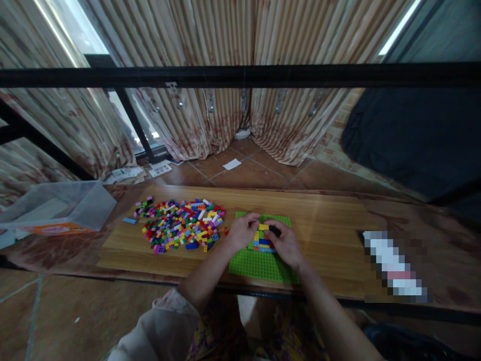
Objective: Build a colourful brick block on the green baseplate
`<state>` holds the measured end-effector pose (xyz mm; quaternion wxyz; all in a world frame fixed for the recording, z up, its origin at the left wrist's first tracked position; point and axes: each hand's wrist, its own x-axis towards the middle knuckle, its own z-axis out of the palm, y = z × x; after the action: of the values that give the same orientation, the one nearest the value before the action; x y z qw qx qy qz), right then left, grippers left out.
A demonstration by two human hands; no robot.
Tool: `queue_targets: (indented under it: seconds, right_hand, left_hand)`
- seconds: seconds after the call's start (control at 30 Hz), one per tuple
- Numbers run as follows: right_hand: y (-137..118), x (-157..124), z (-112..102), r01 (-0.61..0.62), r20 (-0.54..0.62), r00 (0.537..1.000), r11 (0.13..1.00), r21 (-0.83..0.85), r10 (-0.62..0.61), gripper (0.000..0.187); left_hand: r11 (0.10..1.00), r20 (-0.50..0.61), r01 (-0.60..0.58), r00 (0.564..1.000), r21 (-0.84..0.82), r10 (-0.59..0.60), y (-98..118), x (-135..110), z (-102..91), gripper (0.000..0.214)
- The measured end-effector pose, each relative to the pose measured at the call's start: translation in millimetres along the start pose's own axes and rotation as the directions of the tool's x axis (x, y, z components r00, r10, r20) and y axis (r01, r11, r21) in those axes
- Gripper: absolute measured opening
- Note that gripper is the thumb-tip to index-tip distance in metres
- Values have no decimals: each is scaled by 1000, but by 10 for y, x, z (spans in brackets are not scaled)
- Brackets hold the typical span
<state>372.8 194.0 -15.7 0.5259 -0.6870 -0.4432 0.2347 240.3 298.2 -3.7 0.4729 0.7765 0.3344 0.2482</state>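
A green studded baseplate [259,268] lies on the wooden board in front of me. Toy building bricks [266,242] in yellow, blue, orange and light blue are set on it in a small block. My left hand [242,234] rests at the left side of this block, its fingers curled and thumb close to the yellow bricks. From the right, my right hand [286,244] bends over the block, thumb and index finger at the yellow and dark bricks. Both hands are closed; what lies between their fingertips is too small to make out.
A heap of loose toy bricks [180,225] in many colours spreads left of the baseplate. Farther left stands a clear plastic box [86,205]. The wooden board [330,235] lies on a low table. A pixelated object [394,265] is at right; a black bar [240,76] crosses behind.
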Motion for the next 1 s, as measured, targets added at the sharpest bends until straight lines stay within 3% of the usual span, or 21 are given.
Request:
queue_targets:
  seconds: [0.5,0.8,1.0]
  right_hand:
    - [8,70,33,-85,-1,996,996,33,85,25]
    - [73,198,5,-133,77,988,991,31,131,22]
    - [44,203,7,-107,63,992,994,-10,108,19]
  left_hand:
    - [999,-30,0,1000,-49,-2,28,-15,24,25]
    - [997,-56,51,997,-60,-55,15,26,65,24]
    - [997,-42,77,996,-23,-78,48,36,74,24]
